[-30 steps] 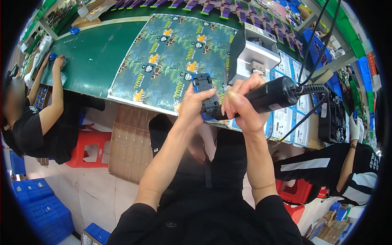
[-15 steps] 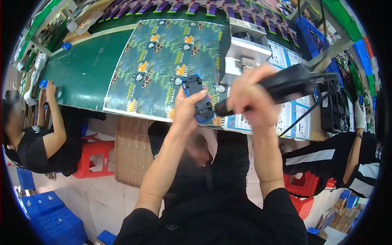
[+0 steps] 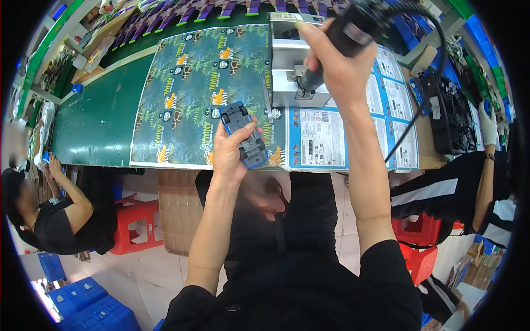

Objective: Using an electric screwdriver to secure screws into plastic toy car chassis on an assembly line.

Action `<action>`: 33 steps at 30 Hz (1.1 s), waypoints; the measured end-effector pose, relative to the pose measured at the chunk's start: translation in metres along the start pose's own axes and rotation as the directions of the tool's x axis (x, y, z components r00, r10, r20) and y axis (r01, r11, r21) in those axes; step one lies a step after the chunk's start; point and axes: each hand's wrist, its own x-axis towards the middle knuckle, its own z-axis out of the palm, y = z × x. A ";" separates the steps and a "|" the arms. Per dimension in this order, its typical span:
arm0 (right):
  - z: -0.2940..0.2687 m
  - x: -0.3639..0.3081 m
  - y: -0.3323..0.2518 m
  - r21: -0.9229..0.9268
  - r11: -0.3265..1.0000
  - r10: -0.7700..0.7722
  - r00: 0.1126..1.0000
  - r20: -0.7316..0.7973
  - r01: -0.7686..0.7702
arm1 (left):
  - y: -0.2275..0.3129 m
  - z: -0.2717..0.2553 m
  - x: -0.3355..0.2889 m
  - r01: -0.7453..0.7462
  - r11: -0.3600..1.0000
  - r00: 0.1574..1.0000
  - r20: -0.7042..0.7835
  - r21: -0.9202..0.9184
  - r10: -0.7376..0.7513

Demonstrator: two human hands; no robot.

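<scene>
My left hand (image 3: 232, 151) is closed on a blue toy car (image 3: 243, 135) turned upside down, its black underside and wheels facing up. My thumb lies across the middle of the chassis. In my right hand (image 3: 345, 69) is a black corded electric screwdriver (image 3: 349, 33), held tilted with its tip down and to the left. That tip is at the front outlet of a silvery box-shaped screw feeder (image 3: 292, 60); whether it touches a screw is too small to tell. The car is over the front edge of the printed animal-pattern sheet (image 3: 193, 88).
Instruction-printed sheets (image 3: 320, 138) lie right of the feeder. A black bin of dark parts (image 3: 444, 113) stands farther right, near a gloved co-worker's hand (image 3: 487, 124). Purple-and-green pieces (image 3: 221, 10) line the back. Another person (image 3: 66, 204) sits at the left. The screwdriver's cord (image 3: 411, 129) hangs on the right.
My right hand has carried the screwdriver up and away from the car, its tip now at the screw feeder. My left hand, with the car, has shifted slightly left in view.
</scene>
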 end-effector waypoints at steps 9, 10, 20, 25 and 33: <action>-0.003 -0.032 -0.034 0.486 0.803 0.327 0.937 0.124 -0.344 | -0.003 -0.003 0.004 -0.020 1.000 0.999 -0.040 0.012 0.020; -0.004 -0.044 -0.046 0.611 0.726 0.315 0.943 0.111 -0.315 | -0.003 -0.001 0.005 -0.018 1.000 1.000 0.011 0.020 0.017; 0.035 -0.092 -0.050 0.596 0.745 0.240 0.954 0.179 -0.299 | 0.001 0.000 0.001 -0.026 0.998 1.000 0.016 -0.054 0.027; 0.041 -0.099 -0.044 0.404 0.857 0.213 0.934 0.288 -0.320 | 0.001 -0.013 0.004 0.032 0.995 0.999 0.047 -0.098 -0.028; 0.054 -0.100 -0.035 0.469 0.827 0.120 0.913 0.391 -0.309 | 0.004 -0.009 0.007 0.091 0.990 0.995 0.048 -0.109 -0.087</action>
